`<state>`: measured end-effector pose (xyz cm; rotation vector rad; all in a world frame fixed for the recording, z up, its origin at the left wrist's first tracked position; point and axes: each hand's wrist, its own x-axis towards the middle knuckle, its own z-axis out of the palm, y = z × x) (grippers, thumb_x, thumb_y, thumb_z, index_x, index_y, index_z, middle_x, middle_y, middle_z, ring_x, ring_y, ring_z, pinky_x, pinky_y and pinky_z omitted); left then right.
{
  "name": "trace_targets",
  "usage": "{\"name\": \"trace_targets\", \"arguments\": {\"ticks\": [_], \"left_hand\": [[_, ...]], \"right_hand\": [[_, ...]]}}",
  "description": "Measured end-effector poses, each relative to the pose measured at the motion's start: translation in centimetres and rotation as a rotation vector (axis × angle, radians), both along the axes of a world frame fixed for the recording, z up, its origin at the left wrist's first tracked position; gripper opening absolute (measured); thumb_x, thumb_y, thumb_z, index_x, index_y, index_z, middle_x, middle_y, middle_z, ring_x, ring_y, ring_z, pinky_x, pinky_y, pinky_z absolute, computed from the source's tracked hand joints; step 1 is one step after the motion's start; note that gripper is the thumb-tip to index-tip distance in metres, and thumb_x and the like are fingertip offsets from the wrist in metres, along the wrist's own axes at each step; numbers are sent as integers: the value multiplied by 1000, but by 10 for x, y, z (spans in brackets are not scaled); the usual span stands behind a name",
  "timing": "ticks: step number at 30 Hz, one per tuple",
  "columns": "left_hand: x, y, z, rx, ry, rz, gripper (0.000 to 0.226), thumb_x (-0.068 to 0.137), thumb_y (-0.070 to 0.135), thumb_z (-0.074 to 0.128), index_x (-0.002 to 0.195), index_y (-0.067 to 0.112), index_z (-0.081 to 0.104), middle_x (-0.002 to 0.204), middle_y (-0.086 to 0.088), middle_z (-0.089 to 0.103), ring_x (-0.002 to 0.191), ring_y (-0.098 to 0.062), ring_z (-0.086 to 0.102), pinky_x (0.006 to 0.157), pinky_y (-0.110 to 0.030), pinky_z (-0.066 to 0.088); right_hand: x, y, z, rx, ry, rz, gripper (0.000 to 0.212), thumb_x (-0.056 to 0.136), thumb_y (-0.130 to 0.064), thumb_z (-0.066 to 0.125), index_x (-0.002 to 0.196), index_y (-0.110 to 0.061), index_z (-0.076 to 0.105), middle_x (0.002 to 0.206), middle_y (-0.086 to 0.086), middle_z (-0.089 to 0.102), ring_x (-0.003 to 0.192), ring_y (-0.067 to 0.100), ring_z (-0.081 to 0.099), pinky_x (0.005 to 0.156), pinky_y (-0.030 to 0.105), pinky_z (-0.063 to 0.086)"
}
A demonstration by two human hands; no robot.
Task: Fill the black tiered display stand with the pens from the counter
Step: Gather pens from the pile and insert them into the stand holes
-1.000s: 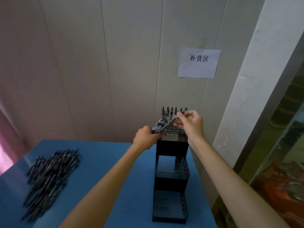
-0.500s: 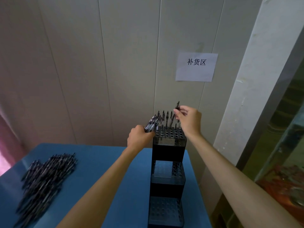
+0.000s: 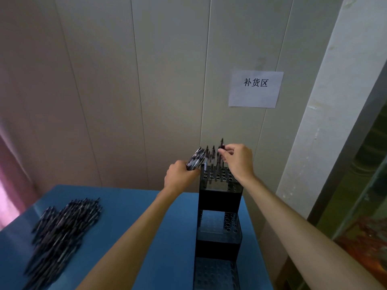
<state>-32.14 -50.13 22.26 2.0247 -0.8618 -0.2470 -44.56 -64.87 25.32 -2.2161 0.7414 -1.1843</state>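
Head cam looks down at a blue surface [image 3: 129, 222] pushed against a pale panelled wall. Black tiered stand [image 3: 219, 197] sits at the right edge of the surface, three steps, each top full of little round holes. Only the top tier has anything in it so far: a few pens [image 3: 213, 155] standing upright along its back rows. The lower two tiers look bare from here.

Left hand [image 3: 180, 177] is curled tight around a bundle [image 3: 195, 159] of pens, tips fanning up and to the right, held just beside the stand's top left corner. Right hand [image 3: 237, 159] is above the top tier, thumb and fingers pinching a single pen [image 3: 221, 144] that stands roughly upright over the back holes. Can't tell if its tip is already in a hole, the other pens block it.

Big loose pile [image 3: 60, 233] of dark pens lies near the left edge of the surface, well apart from the stand, kind of blurry. White paper sign [image 3: 255, 88] with printed characters is stuck on the wall above the stand.
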Motion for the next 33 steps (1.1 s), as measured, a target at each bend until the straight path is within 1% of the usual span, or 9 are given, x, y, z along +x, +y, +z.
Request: {"name": "trace_targets", "arguments": {"ticks": [3,6,13,15,19,23,26,29,33], "left_hand": [[1,-1,0,-4,2,-8,22,83,25,68,67,17,55,57,3,50,51,-16,44,55,-25,36],[2,-3,-1,-5,13,-17,19,83,26,68,69,17,58,58,2,52,52,-18,47,57,-28,40],[0,-8,-3,-12,26,-34,18,82,28,67,70,16,61,59,0,56,54,-20,51,58,-29,46],[-1,-10,-4,-14,30,-39,16,81,28,68,74,14,64,60,-1,57,55,-21,52,58,-30,47],[-3,-13,-4,-17,23,-58,18,82,29,68,82,11,68,63,-3,61,57,-22,55,59,-38,55],[-4,-18,-5,-10,16,-60,19,80,29,67,81,10,68,64,-4,62,57,-22,56,64,-46,60],[-6,-21,-5,-12,3,-73,12,83,25,69,75,17,64,65,-4,63,58,-22,56,60,-35,52],[-9,-27,-6,-10,-5,-79,14,85,27,68,76,17,65,64,-2,62,57,-20,54,59,-31,47],[-14,-32,-5,-24,-5,-87,27,87,38,68,70,17,63,60,1,59,54,-18,51,57,-29,44]], "right_hand": [[3,-4,2,-10,81,-13,25,88,-24,76,75,-2,74,64,6,72,61,20,70,78,41,61],[2,-2,-1,-8,213,1,20,89,-19,75,75,-4,74,66,3,71,63,16,70,79,39,60],[-1,0,-11,18,271,0,20,90,-17,73,73,-6,73,64,6,70,59,19,70,91,43,58],[-3,0,-15,35,273,-3,20,90,-18,74,74,-5,73,64,5,71,57,16,70,87,42,59],[-6,6,-15,44,277,4,16,90,-18,72,82,-5,76,66,1,71,52,8,68,68,34,62],[-7,0,-10,34,377,-43,22,87,-19,77,68,-9,75,59,3,70,53,14,69,83,34,60],[-7,4,0,184,397,-24,16,84,-16,76,67,-13,76,59,1,72,52,11,70,82,31,61],[-11,17,13,451,278,157,9,86,-14,73,82,-6,76,73,7,76,62,15,72,70,32,63],[-14,24,12,542,215,279,29,83,-29,81,92,-2,74,85,10,77,66,16,72,66,30,57]]}}
